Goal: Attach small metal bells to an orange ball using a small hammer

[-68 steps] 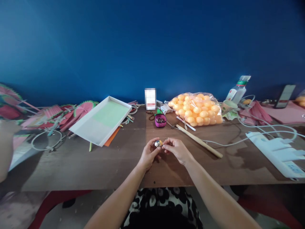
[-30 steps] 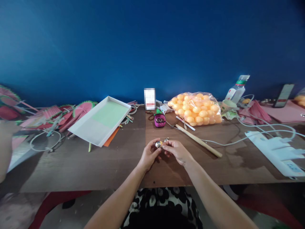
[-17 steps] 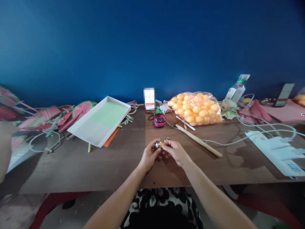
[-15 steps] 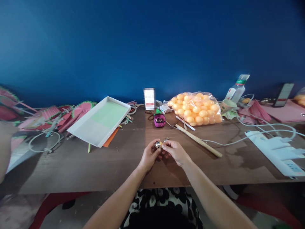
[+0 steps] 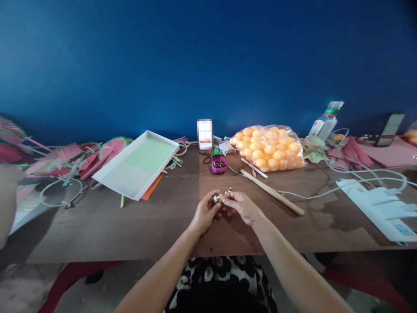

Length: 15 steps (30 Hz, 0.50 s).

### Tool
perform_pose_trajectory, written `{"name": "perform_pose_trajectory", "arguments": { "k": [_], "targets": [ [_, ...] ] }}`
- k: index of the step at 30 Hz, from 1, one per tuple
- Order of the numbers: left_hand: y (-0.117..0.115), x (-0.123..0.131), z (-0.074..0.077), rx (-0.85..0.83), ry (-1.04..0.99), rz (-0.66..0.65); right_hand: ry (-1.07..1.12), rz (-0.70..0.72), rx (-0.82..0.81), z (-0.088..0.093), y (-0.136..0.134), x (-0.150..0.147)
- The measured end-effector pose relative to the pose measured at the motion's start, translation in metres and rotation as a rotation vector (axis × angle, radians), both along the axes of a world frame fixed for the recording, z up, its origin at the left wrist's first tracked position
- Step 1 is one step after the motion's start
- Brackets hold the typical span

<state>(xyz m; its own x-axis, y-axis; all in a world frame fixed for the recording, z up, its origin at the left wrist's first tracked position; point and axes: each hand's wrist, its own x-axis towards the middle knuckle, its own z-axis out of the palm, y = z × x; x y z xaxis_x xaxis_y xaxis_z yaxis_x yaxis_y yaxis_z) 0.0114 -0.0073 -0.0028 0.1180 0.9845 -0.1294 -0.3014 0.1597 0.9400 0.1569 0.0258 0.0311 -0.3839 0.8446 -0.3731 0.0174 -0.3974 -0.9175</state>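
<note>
My left hand (image 5: 205, 212) is closed, its fingertips around a small shiny silver ball (image 5: 216, 198) that looks like a bell. My right hand (image 5: 241, 207) meets it in a pinch at a small yellow-orange piece (image 5: 222, 197) beside the ball. Another shiny silver ball (image 5: 228, 190) shows just beyond my right fingers; how it is joined is too small to tell. Past my hands stands a small purple container (image 5: 218, 164) with little dark, glinting pieces in it. A wooden stick (image 5: 273, 193) lies to the right of my right hand.
A bag of orange balls (image 5: 270, 150) lies behind the stick. Left stands a tilted white tray (image 5: 117, 186) near pink paper fans (image 5: 112, 149). Right are a white power strip (image 5: 368, 208), cables and a bottle (image 5: 324, 121). Another person's arm (image 5: 7, 204) shows at the left edge.
Almost nothing differs. Both hands keep their hold on the small pieces, and the view has shifted very slightly.
</note>
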Motion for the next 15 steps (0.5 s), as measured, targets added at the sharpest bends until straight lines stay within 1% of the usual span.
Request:
{"name": "perform_pose_trajectory", "arguments": {
  "k": [6, 9, 15],
  "targets": [
    [0.0004, 0.0001, -0.0042, 0.029, 0.012, 0.006, -0.002, -0.001, -0.006, 0.0004, 0.0005, -0.0009],
    [0.0002, 0.0006, -0.0055, 0.048, 0.013, 0.005, -0.010, -0.025, 0.000, -0.0011, -0.0004, -0.0013],
    [-0.0005, 0.0019, -0.0060, 0.036, 0.005, 0.011, -0.058, -0.064, 0.014, -0.0044, -0.0018, -0.0007]
  ]
}}
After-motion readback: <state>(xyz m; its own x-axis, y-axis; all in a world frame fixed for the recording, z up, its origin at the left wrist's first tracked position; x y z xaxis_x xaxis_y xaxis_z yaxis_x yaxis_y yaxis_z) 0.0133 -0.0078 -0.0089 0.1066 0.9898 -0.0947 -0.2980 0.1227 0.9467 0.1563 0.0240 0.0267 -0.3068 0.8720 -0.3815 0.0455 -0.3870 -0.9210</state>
